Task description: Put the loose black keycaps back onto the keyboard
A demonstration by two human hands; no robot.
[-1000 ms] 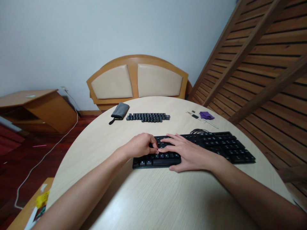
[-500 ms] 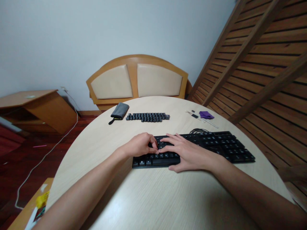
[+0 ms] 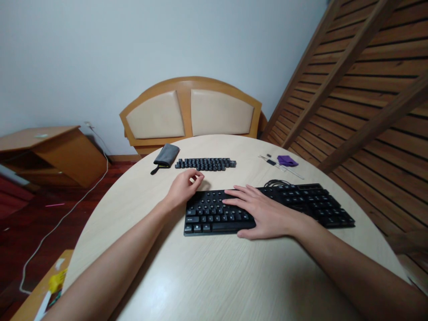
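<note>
Novice: Table first, then: round, pale wood, with the black keyboard lying across it just in front of the person. How would you steady things here?

Mentor: Much as the right hand does it, I think. It lies flat and open on the middle of the keyboard, fingers spread over the keys, gripping nothing. Pressing straight down should keep the board from sliding while the other hand works. The left hand hovers off the board's far left corner, between it and the row of loose keycaps, fingers curled in toward the thumb.

Novice: Does it hold a cap?

Mentor: I can't tell, because the fingertips close over whatever may be there. I'd judge that anything so small wants a light pinch by its sides, kept level.

Novice: What else is unclear?

Mentor: The right palm hides the keys under it, so any gaps there can't be counted. The legends are too small to read. The thin tools beside the purple cloth are only slivers.
</note>
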